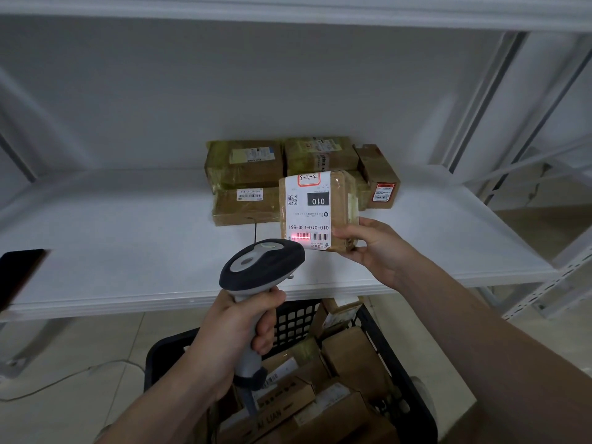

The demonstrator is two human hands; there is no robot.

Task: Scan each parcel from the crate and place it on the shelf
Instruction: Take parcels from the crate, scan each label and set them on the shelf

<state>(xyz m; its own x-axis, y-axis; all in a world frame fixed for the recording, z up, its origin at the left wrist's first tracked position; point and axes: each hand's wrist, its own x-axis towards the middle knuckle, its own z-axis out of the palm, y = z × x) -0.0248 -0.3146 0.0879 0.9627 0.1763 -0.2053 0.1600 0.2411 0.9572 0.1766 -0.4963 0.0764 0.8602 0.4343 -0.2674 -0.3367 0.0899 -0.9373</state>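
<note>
Label (307, 216) "010-010-L30-551" on parcel (343, 200) under scanner (262, 261) beam

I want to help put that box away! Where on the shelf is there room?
Lots of bare shelf lies between the black slab at the left edge and the stacked parcels. A smaller patch sits right of the red-labelled box. The back middle is crowded.
</note>
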